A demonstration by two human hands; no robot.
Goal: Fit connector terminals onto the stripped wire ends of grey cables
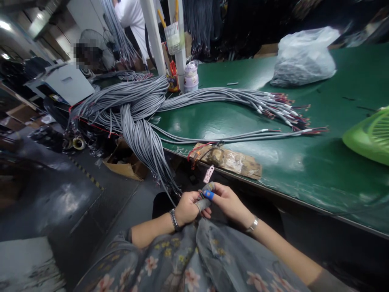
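**Both hands on one cable end, just below the table edge**

Green table (334,170) carries the grey cable bundle (142,101), and part of it hangs over the front edge toward the lap. White plastic bag (304,56) at far side, green fan (370,138) at right. Taped cardboard strip (231,160) on front edge. Left hand (187,207) and right hand (227,202) meet over the lap, both pinching the cable end (201,192). Fingertips wrapped, one blue. Tip detail too small to tell.

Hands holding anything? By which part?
Left hand and right hand together pinch what looks like a grey cable at its end; the contact itself is hidden.
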